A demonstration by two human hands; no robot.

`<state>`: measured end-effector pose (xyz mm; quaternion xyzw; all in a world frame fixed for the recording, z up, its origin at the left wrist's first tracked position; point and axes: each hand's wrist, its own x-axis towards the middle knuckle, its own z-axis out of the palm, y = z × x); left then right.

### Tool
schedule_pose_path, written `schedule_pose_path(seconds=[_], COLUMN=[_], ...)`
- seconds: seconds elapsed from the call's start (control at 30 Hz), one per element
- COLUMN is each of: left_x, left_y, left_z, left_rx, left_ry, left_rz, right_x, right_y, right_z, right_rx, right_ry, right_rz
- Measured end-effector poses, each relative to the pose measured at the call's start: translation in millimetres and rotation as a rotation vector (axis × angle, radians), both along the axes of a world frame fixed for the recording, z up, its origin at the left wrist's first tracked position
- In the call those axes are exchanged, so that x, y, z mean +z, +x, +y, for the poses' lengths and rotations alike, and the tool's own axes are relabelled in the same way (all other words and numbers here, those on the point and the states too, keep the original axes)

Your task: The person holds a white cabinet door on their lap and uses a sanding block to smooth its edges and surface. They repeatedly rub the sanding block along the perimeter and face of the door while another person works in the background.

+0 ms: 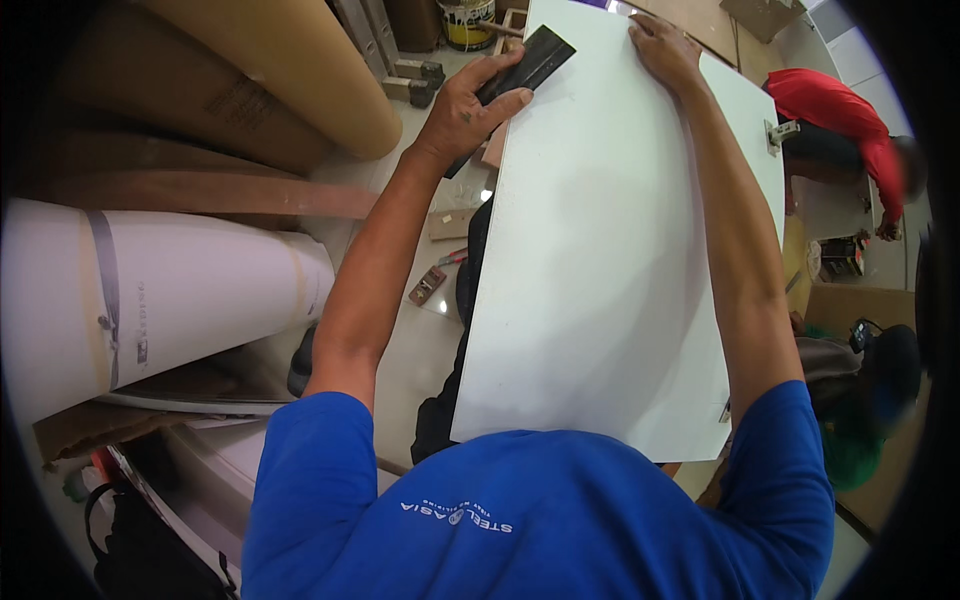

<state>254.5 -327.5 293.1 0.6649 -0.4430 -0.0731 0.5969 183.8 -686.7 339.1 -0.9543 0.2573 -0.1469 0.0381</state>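
A white cabinet door panel [592,262] lies lengthwise before me, its near end against my blue shirt. My left hand [476,101] grips a dark rectangular block [536,61] at the panel's far left edge, thumb on one side and fingers on the other. At the far right edge my right hand [666,49] rests on the panel, its fingers over the far end, with no tool visible in it. A metal cabinet hinge [780,133] is fixed on the panel's right edge, and another hinge [725,410] sits lower down, partly hidden by my arm.
Large rolls stand at the left, one brown [322,67], one white wrapped [202,277]. A small wooden hand plane [427,286] and a utility knife [452,257] lie on the tiled floor. A paint bucket [466,26] stands beyond. Two other people work at the right.
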Motion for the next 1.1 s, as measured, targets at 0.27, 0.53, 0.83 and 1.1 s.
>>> schedule_pose_path(seconds=[0.27,0.53,0.83,1.1], left_x=[15,16,24,26], left_y=[-131,-7,-24,-33], left_z=[141,26,23,46], left_rx=[-0.154,-0.006,0.006,0.019], left_ry=[0.050,0.300,0.269,0.330], left_rz=[-0.037,-0.126,-0.053,0.022], right_x=[-18,1,3,11], right_y=[-3,-4,-10,-9], right_z=[-13,12,18,27], right_rx=[-0.027,0.000,0.004,0.027], right_ry=[0.016,0.093,0.116,0.146], right_rz=[-0.011,-0.031,-0.053,-0.085])
